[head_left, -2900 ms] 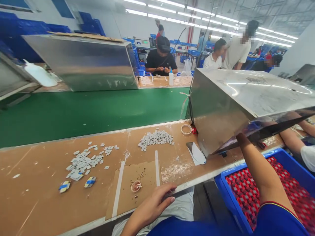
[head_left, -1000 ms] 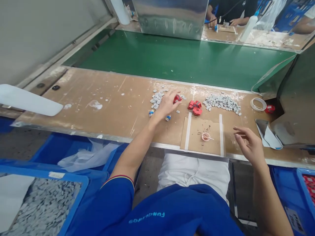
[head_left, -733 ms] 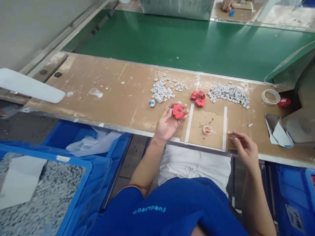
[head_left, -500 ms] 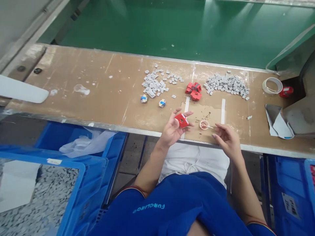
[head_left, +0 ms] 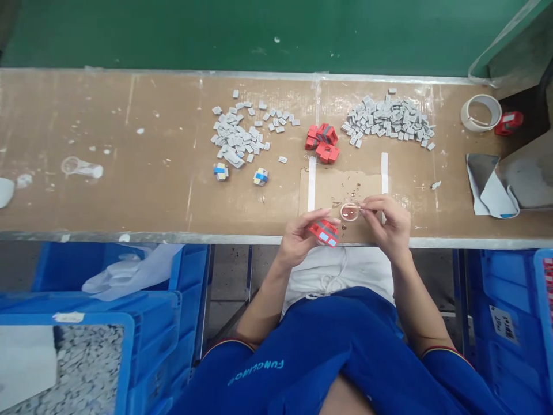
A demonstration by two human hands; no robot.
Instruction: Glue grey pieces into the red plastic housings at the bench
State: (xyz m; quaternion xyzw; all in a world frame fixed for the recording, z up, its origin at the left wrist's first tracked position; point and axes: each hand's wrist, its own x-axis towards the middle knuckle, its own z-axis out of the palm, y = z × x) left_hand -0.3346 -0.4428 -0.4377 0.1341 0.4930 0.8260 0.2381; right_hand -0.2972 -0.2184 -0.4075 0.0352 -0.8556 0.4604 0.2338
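My left hand [head_left: 298, 239] is shut on a red block [head_left: 324, 232] with grey and blue patches on its faces. My right hand [head_left: 386, 222] pinches a thin white stick that dips into a small glue cup [head_left: 349, 211], which stands on a cardboard pad [head_left: 341, 187]. Several bare red blocks [head_left: 322, 143] lie beyond the pad. Two patched blocks [head_left: 221, 171] [head_left: 260, 177] sit to the left, near a pile of small grey tiles [head_left: 235, 135]. A second grey tile pile [head_left: 389, 120] lies to the right.
The brown work bench [head_left: 108, 150] has a metal front edge, with a green conveyor belt [head_left: 259, 34] behind it. A tape roll [head_left: 479, 112] and a folded sheet [head_left: 490, 187] lie at right. Blue crates [head_left: 505, 323] [head_left: 64, 369] stand below the bench on both sides.
The view has tilted down over the bench. My right hand has moved left to the cup and taken the stick. My left hand has turned the red block, showing its patches.
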